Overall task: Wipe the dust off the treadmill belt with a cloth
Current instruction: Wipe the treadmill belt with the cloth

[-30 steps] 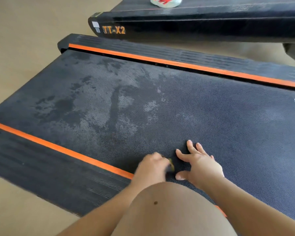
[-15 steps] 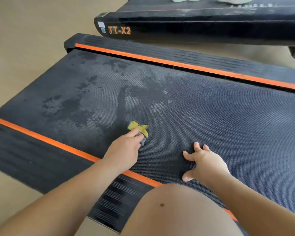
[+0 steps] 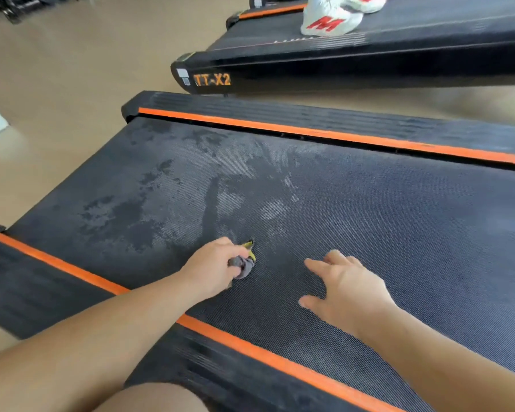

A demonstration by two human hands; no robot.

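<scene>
The black treadmill belt point(image 3: 354, 209) fills the view, with dusty grey patches and darker streaks across its left half. My left hand point(image 3: 211, 269) grips a small bunched grey and yellow cloth point(image 3: 243, 264) and holds it down on the belt near the front orange stripe. My right hand point(image 3: 348, 289) lies on the belt to the right of the cloth, fingers spread and straight, a short gap away from it.
Orange stripes point(image 3: 280, 361) and ribbed black side rails point(image 3: 42, 286) border the belt front and back. A second treadmill marked TT-X2 point(image 3: 211, 80) stands behind, with a white and red shoe point(image 3: 330, 20) on it. Tan floor point(image 3: 57, 99) lies to the left. My knee point(image 3: 149, 399) is at the bottom.
My left hand swept the cloth out from beside my right hand toward the left and away across the belt. My right hand stayed on the belt. The view tilted up.
</scene>
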